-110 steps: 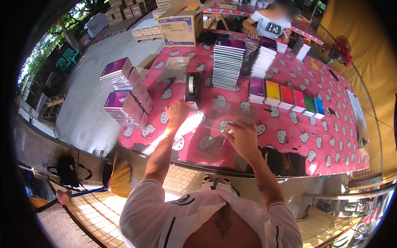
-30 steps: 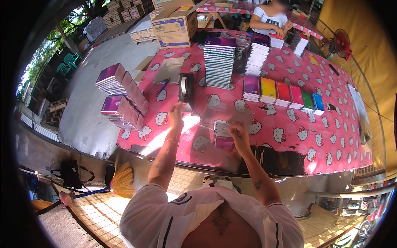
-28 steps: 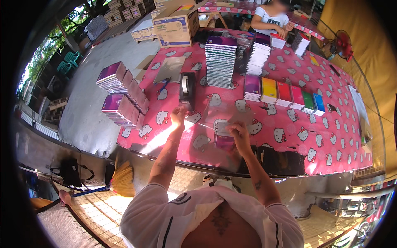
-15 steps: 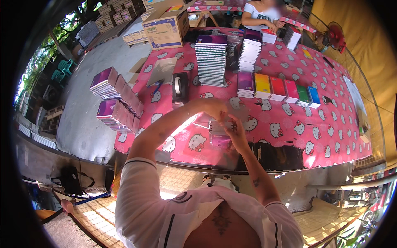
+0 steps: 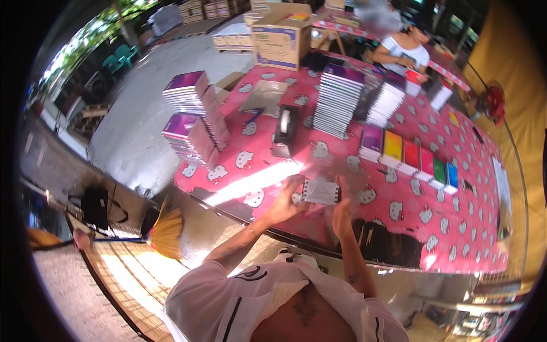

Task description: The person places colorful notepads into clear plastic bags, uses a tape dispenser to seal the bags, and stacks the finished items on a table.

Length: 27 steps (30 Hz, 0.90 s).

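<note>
Head view: on the left, glossy stacks (image 5: 194,137); then a cardboard box (image 5: 276,47), red and yellow pieces (image 5: 297,17) showing at its top. My left hand (image 5: 286,199), crossed over to my right a moment ago, now has the left end of the bundle (image 5: 321,192), held above the pink table (image 5: 410,233) against my right hand (image 5: 342,210). Its pale face glints, dark coils edging both ends.

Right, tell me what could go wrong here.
The spiral-bound bundle between the left hand and right hand could slip if either eases off. The tall notebook stack right of the black tape dispenser might topple if bumped. The purple-topped stacks near the table's left edge could fall if knocked.
</note>
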Each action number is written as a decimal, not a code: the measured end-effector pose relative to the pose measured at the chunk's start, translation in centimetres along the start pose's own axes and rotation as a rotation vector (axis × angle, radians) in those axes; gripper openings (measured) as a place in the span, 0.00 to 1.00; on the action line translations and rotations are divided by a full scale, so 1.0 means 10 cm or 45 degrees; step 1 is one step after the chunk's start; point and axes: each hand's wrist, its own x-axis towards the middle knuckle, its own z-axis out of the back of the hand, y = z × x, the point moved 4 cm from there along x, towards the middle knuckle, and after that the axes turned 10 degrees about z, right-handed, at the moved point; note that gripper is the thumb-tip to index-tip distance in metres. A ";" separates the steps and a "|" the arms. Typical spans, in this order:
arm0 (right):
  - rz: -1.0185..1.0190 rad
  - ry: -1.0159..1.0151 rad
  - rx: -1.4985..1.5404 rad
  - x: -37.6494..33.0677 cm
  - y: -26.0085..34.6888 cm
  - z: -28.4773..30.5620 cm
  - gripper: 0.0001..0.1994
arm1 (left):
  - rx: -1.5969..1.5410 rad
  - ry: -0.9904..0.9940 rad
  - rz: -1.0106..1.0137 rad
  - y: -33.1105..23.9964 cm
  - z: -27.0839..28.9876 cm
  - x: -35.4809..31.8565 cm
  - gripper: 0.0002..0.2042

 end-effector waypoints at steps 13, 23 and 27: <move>-0.344 -0.220 -0.499 -0.14 -0.12 0.01 0.23 | 0.187 -1.629 0.878 1.00 3.71 -0.04 0.50; -0.225 -0.441 -1.273 -0.63 0.82 1.92 0.20 | 0.458 -2.349 0.552 1.05 3.11 0.19 0.32; -0.111 -0.432 -1.872 -0.52 1.54 3.32 0.26 | 0.487 -1.620 -0.136 -0.57 0.98 0.87 0.30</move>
